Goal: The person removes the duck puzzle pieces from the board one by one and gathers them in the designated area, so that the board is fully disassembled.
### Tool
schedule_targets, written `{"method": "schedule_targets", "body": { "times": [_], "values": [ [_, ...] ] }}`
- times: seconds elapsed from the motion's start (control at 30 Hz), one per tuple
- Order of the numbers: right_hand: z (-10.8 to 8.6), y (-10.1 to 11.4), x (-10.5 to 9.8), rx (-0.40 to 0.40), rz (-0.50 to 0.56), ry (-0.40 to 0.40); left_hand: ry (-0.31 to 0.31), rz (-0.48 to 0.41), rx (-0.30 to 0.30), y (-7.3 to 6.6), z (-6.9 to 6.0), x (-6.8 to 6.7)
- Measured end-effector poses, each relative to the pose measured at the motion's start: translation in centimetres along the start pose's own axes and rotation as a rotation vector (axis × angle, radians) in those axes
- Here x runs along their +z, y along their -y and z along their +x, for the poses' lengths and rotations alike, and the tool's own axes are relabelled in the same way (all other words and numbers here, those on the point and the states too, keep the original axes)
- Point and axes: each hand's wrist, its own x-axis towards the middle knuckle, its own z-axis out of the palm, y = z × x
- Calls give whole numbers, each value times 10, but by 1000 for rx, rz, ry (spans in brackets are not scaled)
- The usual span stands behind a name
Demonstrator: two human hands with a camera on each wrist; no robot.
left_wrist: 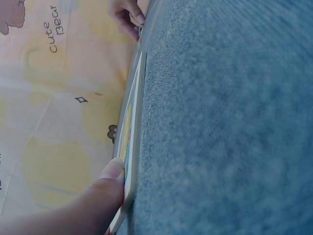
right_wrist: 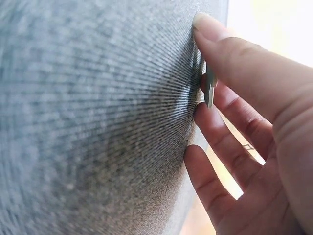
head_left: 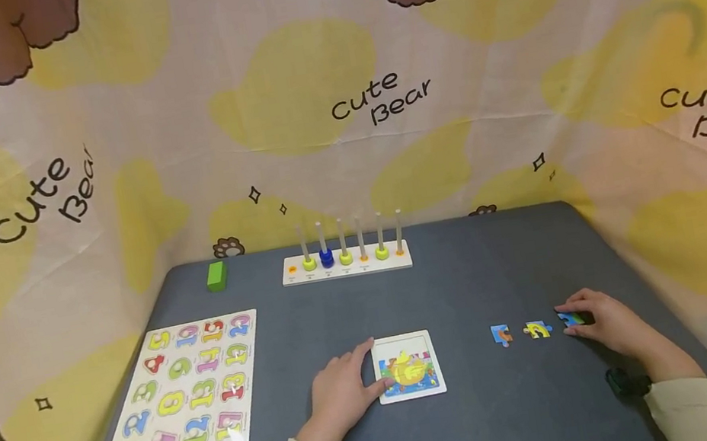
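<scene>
Head view shows a puzzle piece [head_left: 572, 318] between the right grip's [head_left: 610, 324] fingertips.

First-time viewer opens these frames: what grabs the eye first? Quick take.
Probably the "Cute Bear" backdrop with its big yellow patches, behind the gray table. Next, the white-framed duck puzzle near the table's middle, with the left hand touching its left side. Then the large number board at left and, at right, the right hand gripping a blue puzzle piece.
</scene>
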Motion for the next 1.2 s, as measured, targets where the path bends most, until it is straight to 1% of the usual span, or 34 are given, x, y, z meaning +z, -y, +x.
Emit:
{"method": "schedule_targets", "body": {
  "times": [0.1,0.3,0.33,0.4,0.47,0.53,0.57,0.63,0.67,0.7,0.73,0.8,0.9,0.97,1.07,1.13,1.2],
  "values": [
    [0,1,-1,5,-3,0,-9,2,2,0,0,1],
    [1,2,-2,32,17,27,-23,-6,4,0,-1,0],
    [2,3,-2,51,23,27,-24,-6,5,0,-2,0],
    [4,9,-3,106,31,0,-24,-6,5,0,-2,1],
    [7,21,-5,176,39,-55,-24,-9,5,0,-3,1],
    [12,40,-7,232,39,-138,-25,-14,6,1,-3,2],
    [16,50,-7,243,34,-188,-24,-16,7,1,-3,2],
    [24,76,-8,239,44,-255,-24,-22,10,1,-2,1],
    [29,89,-7,222,49,-276,-26,-23,13,1,-2,1],
    [34,103,-6,202,57,-280,-28,-22,14,1,-2,0],
    [39,116,-3,182,67,-270,-29,-21,16,1,-2,0],
    [49,143,6,141,109,-220,-30,-19,20,0,-3,-1],
    [62,177,27,69,153,-121,-28,-17,22,-1,-3,-2],
    [70,196,44,11,186,-49,-23,-18,24,-1,-4,-2],
    [80,217,68,-77,224,69,-14,-10,24,-1,-3,-3],
    [87,226,81,-128,246,140,-10,-3,29,0,-3,-4],
    [93,231,92,-156,245,194,-5,2,36,1,-2,-5]
  ]
}}
